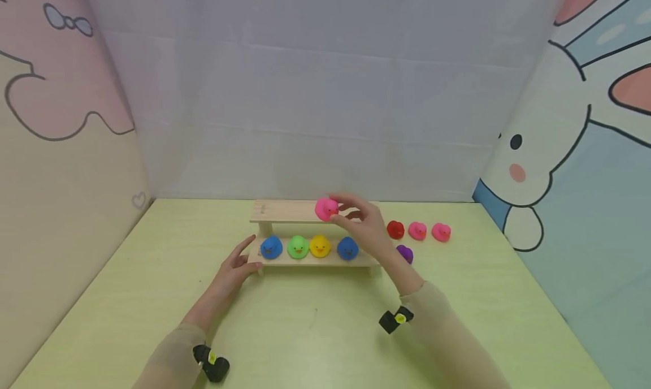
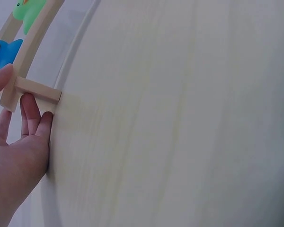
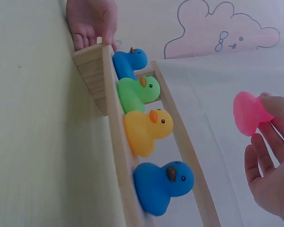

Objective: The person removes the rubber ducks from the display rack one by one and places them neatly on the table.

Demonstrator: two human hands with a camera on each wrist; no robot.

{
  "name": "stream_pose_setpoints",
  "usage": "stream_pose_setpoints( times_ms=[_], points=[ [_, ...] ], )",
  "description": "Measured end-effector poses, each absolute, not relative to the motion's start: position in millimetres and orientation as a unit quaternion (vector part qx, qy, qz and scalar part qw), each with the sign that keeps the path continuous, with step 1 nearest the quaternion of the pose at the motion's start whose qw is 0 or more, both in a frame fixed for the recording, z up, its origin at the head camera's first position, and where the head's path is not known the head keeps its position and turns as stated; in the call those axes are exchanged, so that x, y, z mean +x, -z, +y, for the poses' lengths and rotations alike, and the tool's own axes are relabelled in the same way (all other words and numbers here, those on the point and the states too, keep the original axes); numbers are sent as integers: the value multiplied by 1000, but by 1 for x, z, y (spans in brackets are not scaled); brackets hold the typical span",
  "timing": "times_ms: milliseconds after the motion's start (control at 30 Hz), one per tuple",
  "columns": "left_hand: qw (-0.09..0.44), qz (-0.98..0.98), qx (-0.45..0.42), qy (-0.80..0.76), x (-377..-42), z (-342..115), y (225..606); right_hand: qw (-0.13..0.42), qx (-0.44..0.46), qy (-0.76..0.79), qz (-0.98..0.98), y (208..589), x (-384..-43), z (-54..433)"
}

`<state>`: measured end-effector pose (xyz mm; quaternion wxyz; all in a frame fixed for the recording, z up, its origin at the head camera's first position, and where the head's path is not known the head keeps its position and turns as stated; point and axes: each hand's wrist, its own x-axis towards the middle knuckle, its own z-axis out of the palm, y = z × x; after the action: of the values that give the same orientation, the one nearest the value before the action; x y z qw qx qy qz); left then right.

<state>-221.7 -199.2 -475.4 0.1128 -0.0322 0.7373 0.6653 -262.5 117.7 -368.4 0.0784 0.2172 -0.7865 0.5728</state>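
A pink rubber duck (image 1: pixel 326 209) is pinched between the thumb and fingers of my right hand (image 1: pixel 362 222), in front of the upper tier of a two-step wooden rack (image 1: pixel 285 211). The right wrist view shows this pink duck (image 3: pixel 250 113) apart from the rack. My left hand (image 1: pixel 235 273) grips the rack's left end; in the left wrist view its thumb lies over the lower board and its fingers are below. Along the lower tier sit a blue duck (image 1: pixel 271 247), a green duck (image 1: pixel 298 246), a yellow duck (image 1: pixel 320 246) and another blue duck (image 1: pixel 348 248), with a wider gap before the last.
Right of the rack, on the table (image 1: pixel 315 332), lie a red duck (image 1: pixel 395 229), two pink ducks (image 1: pixel 417 231) and a purple duck (image 1: pixel 405 253), partly behind my right forearm. A white backdrop (image 1: pixel 325 95) rises behind, with cartoon-printed panels at both sides.
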Motion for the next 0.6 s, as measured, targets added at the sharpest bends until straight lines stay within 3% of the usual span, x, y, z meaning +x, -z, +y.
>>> stream_pose_setpoints(
  times_ms=[267,600],
  points=[
    [115,740,-39,-662,-220,-199,473,153,214,-567,-781,366,-215,149],
    [113,740,-39,-661,-222,-198,474,231,214,-494,-811,414,-208,212]
  ],
)
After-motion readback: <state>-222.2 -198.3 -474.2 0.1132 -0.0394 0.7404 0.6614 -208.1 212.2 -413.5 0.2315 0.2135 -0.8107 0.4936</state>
